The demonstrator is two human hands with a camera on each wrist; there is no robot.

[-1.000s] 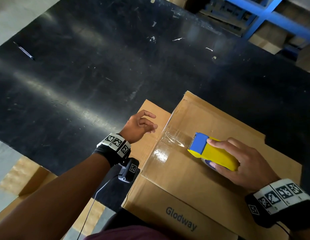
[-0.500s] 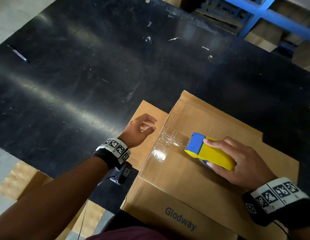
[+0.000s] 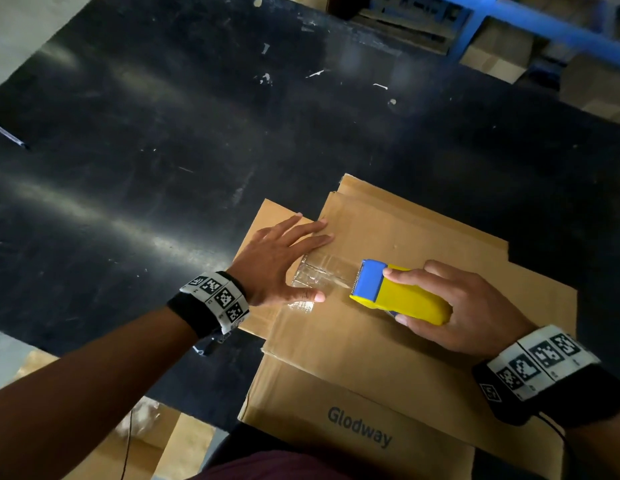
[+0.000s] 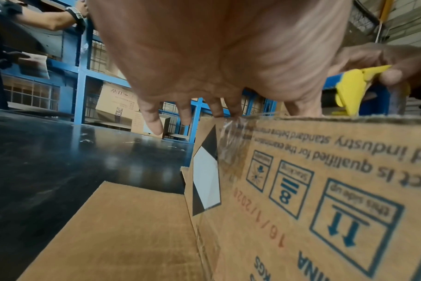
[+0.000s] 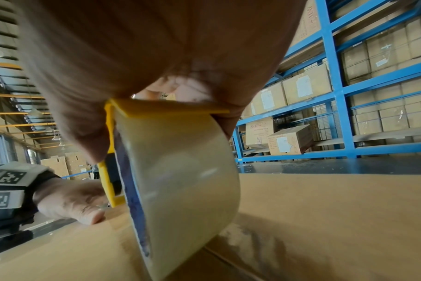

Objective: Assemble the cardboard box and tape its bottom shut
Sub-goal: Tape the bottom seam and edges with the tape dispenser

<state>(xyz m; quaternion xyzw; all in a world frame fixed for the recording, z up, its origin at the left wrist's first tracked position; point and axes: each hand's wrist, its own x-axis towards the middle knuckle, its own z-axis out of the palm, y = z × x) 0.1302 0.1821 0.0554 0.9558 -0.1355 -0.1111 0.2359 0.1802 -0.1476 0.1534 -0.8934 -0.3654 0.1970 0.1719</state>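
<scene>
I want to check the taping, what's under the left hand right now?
The left hand lies flat on the cardboard box, pressing the clear tape's start at the box edge. The tape under the palm is hidden.

Brown cardboard box, yellow-and-blue tape dispenser (clear tape), black table

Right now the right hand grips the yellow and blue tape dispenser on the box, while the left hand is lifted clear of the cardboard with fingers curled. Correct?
Not quite. The left hand is not lifted or curled: the head view shows it flat, fingers straight, pressing the tape end at the edge of the box. The right hand does grip the yellow and blue tape dispenser on the box.
</scene>
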